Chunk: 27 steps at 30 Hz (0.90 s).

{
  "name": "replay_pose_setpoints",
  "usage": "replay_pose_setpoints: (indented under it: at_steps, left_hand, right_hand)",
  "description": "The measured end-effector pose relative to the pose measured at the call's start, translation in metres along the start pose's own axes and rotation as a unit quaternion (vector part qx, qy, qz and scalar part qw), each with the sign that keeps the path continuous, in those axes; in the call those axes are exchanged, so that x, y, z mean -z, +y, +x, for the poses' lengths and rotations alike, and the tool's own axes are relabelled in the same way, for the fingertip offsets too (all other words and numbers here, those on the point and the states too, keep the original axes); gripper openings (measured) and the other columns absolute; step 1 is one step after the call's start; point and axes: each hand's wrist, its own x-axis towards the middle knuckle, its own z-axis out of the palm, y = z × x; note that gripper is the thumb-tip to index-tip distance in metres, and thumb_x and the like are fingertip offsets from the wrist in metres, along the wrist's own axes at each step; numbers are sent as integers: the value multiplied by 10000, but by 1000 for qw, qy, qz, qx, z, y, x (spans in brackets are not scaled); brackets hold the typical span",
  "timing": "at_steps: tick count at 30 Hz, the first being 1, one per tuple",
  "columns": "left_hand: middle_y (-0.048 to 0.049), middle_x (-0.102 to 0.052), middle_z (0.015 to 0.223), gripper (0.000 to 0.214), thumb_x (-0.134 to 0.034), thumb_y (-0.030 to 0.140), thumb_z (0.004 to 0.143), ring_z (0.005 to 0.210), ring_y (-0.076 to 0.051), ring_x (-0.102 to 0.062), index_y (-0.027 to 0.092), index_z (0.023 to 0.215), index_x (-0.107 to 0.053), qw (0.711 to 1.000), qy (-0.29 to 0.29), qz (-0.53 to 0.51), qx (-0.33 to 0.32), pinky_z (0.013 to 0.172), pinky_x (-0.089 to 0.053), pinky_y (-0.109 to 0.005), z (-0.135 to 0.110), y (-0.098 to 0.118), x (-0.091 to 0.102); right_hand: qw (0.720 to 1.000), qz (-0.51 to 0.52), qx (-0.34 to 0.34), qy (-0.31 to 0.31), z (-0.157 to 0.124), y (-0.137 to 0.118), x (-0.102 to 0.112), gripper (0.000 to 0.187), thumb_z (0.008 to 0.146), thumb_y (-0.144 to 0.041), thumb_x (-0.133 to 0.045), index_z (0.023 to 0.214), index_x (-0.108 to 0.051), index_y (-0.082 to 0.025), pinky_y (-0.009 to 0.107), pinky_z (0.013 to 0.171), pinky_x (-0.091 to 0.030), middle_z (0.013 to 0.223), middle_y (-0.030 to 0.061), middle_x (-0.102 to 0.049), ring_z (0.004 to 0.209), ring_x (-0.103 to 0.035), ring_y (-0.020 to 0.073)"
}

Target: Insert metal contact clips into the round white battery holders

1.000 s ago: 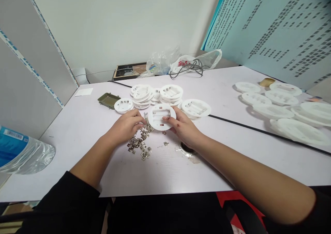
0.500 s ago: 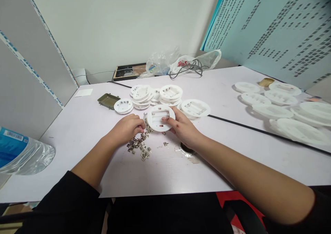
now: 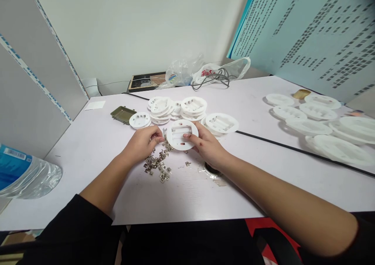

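Note:
My right hand (image 3: 206, 147) grips the near right rim of a round white plastic battery holder (image 3: 181, 134) and keeps it tilted just above the white table (image 3: 88, 147). My left hand (image 3: 143, 143) is beside the holder's left edge, its fingertips pinched together on a small metal clip that I can barely make out. Under and between both hands lies a loose pile of small metal contact clips (image 3: 158, 164). Behind the hands are stacks of the same white holders (image 3: 175, 108) and one single holder (image 3: 140, 120).
A green tray (image 3: 123, 114) sits at the back left. A black cable (image 3: 293, 147) crosses the table on the right, with more white discs (image 3: 316, 124) beyond it. A water bottle (image 3: 26, 173) lies at the left edge. Plastic bags and cords (image 3: 211, 74) lie by the wall.
My left hand has lifted slightly off the clip pile with its fingertips pinched and moved toward the holder. My right hand has kept the holder almost still.

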Motion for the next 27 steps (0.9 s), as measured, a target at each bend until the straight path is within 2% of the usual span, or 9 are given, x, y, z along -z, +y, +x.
replay_pose_setpoints:
  at_steps: [5, 10, 15, 19, 22, 24, 27]
  left_hand:
    - [-22, -685, 790, 58, -663, 226, 883, 728, -159, -577, 190, 902, -705, 990, 60, -124, 44, 704, -485, -330, 0, 0, -5]
    - [-57, -725, 880, 186, -713, 219, 835, 812, -170, -663, 178, 1012, -755, 962, 63, -248, 90, 782, -558, -348, 2, -1, -8]
    - [-40, -714, 797, 152, -759, 199, 787, 727, -151, -673, 168, 935, -753, 940, 70, -310, 124, 737, -572, -322, 3, 3, -7]
    - [-35, -704, 788, 154, -773, 220, 782, 705, -142, -651, 168, 924, -745, 941, 89, -307, 109, 703, -562, -307, 3, 3, -7]
    - [-41, -705, 806, 171, -772, 245, 792, 732, -148, -646, 165, 939, -740, 951, 101, -276, 92, 706, -550, -305, 2, 1, -6]
    - [-46, -712, 820, 166, -756, 252, 811, 740, -153, -638, 170, 954, -742, 966, 102, -222, 86, 695, -533, -305, 2, -2, -6]
    - [-39, -722, 819, 124, -721, 231, 845, 722, -160, -616, 188, 958, -746, 989, 81, -88, 82, 690, -503, -323, 1, -6, -5]
  right_hand:
    - [1000, -2, 9, 3, 0, 2, 1, 304, 820, -319, -690, 1097, -584, -254, 407, 865, -554, 1010, 25, -659, 962, -625, 226]
    - [1000, 8, 12, -10, 1, 4, 1, 333, 834, -356, -674, 1132, -559, -262, 407, 834, -548, 980, 18, -643, 914, -614, 220]
    - [1000, 6, 19, -6, 0, 4, 1, 339, 825, -362, -671, 1132, -565, -266, 405, 837, -537, 1010, 11, -649, 922, -618, 219]
    - [1000, 19, 5, -2, -1, 2, 0, 318, 819, -366, -658, 1108, -567, -270, 384, 772, -531, 934, -3, -633, 844, -612, 211]
    - [999, 52, 7, -7, -1, 1, -2, 305, 823, -379, -640, 1093, -562, -262, 390, 783, -546, 959, 8, -641, 884, -624, 222]
    - [997, 70, 12, -11, -1, -1, -2, 298, 829, -394, -627, 1086, -558, -258, 401, 793, -559, 997, 20, -653, 925, -633, 234]
    - [997, 76, 13, -15, -1, -2, -1, 286, 836, -409, -618, 1068, -550, -257, 411, 792, -571, 1025, 30, -667, 963, -645, 247]
